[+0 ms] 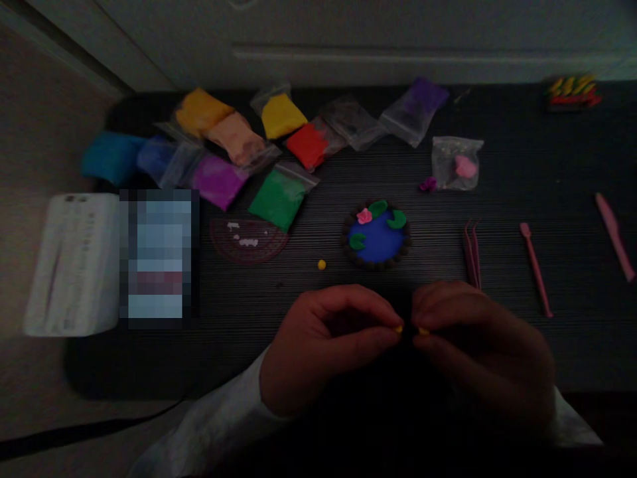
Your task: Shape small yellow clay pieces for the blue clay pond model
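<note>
My left hand pinches a tiny bit of yellow clay between thumb and fingertips. Close beside it, my right hand grips a second small yellow clay piece the same way; a narrow gap separates the two. Just beyond my hands lies a clay pond, blue inside with a dark beaded rim. Green lily pads and a pink flower sit on it. A yellow clay ball rests on the table left of the pond.
Bags of coloured clay, such as green and purple, line the back. Tweezers, a pink tool and a pink knife lie right. A tissue pack and blurred screen are left.
</note>
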A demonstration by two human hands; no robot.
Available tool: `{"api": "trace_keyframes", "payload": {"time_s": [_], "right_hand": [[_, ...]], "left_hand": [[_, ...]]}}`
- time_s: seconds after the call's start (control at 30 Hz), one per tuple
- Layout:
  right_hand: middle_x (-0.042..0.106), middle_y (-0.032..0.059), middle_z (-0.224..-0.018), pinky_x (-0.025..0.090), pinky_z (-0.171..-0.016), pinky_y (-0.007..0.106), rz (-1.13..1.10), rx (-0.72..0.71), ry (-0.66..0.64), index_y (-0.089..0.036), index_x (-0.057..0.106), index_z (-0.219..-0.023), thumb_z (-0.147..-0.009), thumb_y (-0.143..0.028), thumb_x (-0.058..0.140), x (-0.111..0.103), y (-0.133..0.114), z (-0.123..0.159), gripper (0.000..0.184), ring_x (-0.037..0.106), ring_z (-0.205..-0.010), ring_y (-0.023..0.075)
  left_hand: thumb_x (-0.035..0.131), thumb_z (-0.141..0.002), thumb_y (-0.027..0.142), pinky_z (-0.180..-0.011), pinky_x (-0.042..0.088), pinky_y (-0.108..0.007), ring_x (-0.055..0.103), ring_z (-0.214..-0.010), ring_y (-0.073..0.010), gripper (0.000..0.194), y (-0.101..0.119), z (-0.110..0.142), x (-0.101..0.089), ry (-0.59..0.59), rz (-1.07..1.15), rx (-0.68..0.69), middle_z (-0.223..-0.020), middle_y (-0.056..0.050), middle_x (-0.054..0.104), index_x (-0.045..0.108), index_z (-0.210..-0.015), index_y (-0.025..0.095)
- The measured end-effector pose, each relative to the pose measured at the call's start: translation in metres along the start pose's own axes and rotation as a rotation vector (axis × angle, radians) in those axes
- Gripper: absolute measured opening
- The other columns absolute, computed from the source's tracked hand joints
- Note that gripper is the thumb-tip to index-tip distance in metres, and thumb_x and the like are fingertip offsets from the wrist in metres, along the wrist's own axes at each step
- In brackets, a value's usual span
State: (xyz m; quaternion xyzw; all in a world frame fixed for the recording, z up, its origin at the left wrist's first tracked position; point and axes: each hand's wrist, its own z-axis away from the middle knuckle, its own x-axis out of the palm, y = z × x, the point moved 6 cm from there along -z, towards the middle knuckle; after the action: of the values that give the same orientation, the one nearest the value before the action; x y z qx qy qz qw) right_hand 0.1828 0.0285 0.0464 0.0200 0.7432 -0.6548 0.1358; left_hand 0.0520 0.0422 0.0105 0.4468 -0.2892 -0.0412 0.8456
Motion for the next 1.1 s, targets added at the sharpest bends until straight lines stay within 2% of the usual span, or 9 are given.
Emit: {"api": "trace_keyframes", "payload": {"time_s": [0.27,0.73,0.93,1.1], "right_hand": [[0.059,0.0007,-0.077,0.049,-0.066,0.028,0.024,-0.005,-0.062,-0.022,0.057,-0.089,-0.068,-0.007,0.059,0.0022,0.0000,-0.0023,0.026,0.057,-0.076,0.0142],[0.061,0.0019,-0.081,0.050,-0.066,0.027,0.053,0.010,-0.126,-0.022,0.057,-0.096,-0.071,-0.010,0.057,0.0048,-0.0011,-0.0032,0.028,0.058,-0.078,0.0138],[0.060,0.0015,-0.081,0.049,-0.067,0.026,0.057,0.004,-0.105,-0.022,0.058,-0.095,-0.072,-0.006,0.054,0.0045,-0.0011,-0.0025,0.028,0.058,-0.078,0.0133],[0.060,0.0014,-0.080,0.049,-0.067,0.029,0.040,-0.007,-0.094,-0.023,0.057,-0.095,-0.071,-0.006,0.056,0.0061,0.0006,-0.0018,0.029,0.058,-0.077,0.0144]], "left_hand": [[0.063,-0.065,0.005,-0.065,0.046,-0.012,0.060,-0.071,-0.0052,0.022,0.0051,0.0010,0.0019,0.042,-0.036,0.028,-0.075,0.006,0.065,0.062,-0.079,0.022],[0.064,-0.065,0.008,-0.062,0.047,-0.014,0.059,-0.068,-0.0068,0.019,0.0051,0.0020,0.0002,0.061,-0.093,0.048,-0.074,0.004,0.065,0.062,-0.078,0.022],[0.063,-0.066,0.007,-0.066,0.045,-0.012,0.058,-0.071,-0.0049,0.020,0.0060,0.0015,0.0012,0.044,-0.087,0.071,-0.075,0.005,0.063,0.062,-0.079,0.023],[0.063,-0.066,0.009,-0.064,0.046,-0.016,0.057,-0.070,-0.0076,0.018,0.0072,0.0015,0.0001,0.072,-0.114,0.089,-0.075,0.002,0.062,0.061,-0.079,0.020]]}}
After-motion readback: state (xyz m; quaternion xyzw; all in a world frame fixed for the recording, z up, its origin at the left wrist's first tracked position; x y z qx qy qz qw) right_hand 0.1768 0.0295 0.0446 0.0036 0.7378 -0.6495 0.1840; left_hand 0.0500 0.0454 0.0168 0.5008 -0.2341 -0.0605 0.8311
